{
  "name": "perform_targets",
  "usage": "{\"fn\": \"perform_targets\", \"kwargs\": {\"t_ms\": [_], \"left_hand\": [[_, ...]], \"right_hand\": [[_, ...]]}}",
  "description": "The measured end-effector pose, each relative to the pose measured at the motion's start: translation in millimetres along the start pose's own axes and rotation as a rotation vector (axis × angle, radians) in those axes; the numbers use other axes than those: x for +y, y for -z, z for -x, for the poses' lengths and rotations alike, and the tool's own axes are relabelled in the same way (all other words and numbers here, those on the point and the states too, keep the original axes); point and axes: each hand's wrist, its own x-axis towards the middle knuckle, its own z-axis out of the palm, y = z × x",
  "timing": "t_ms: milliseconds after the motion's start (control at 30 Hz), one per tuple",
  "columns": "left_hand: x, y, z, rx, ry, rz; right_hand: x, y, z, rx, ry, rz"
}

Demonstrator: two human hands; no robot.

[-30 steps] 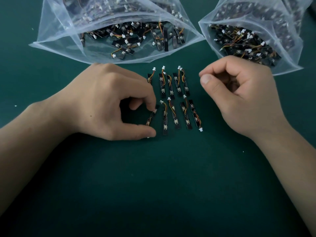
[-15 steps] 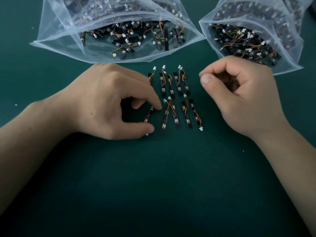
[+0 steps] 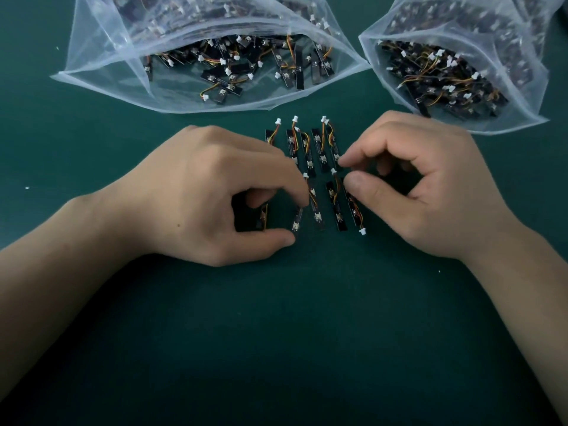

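Green mat [image 3: 276,333], bare in the near half; both forearms come in from the near corners.

Left hand [image 3: 212,192]: fingers curled, forefinger tip on the far end of one black circuit strip [image 3: 297,222], thumb tip just off its near end, so the strip sits pinched lengthwise between the two. It lies flat on the mat at the left end of the lower row [image 3: 338,215]. A second strip [image 3: 263,216] lies in the hollow under this hand, half hidden.

Right hand [image 3: 430,192]: fingers curled in, thumb and forefinger tips close together with a small gap, at the right edge of the rows. Forefinger tip meets the rightmost strip of the upper row [image 3: 307,152]; thumb tip sits at the far end of the lower row's rightmost strip. Whether it grips anything, cannot tell.

Strips in both rows lie roughly parallel, each with thin orange-yellow wires and a white plug.

Beyond: left bag [image 3: 101,72] and right bag [image 3: 522,96], clear plastic, mouths open toward the rows, both holding heaps of the same strips.
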Motion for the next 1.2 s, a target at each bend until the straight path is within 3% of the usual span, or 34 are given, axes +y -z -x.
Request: {"fn": "perform_targets", "kwargs": {"t_ms": [600, 733, 900, 1200], "left_hand": [[2.3, 3.6, -3.7, 0.075, -0.01, 0.065], [-7.6, 12.8, -3.7, 0.232, 0.13, -0.099], [-11.4, 11.7, -5.0, 0.285, 0.403, -0.318], [-8.6, 9.1, -6.3, 0.264, 0.354, -0.254]], "right_hand": [[6.7, 5.3, 0.0, 0.092, 0.037, -0.019], [14.4, 8.9, -1.3, 0.142, -0.131, 0.013], [15.8, 5.1, -2.6, 0.069, -0.238, 0.114], [12.6, 5.4, -2.2, -0.005, -0.251, 0.179]]}}
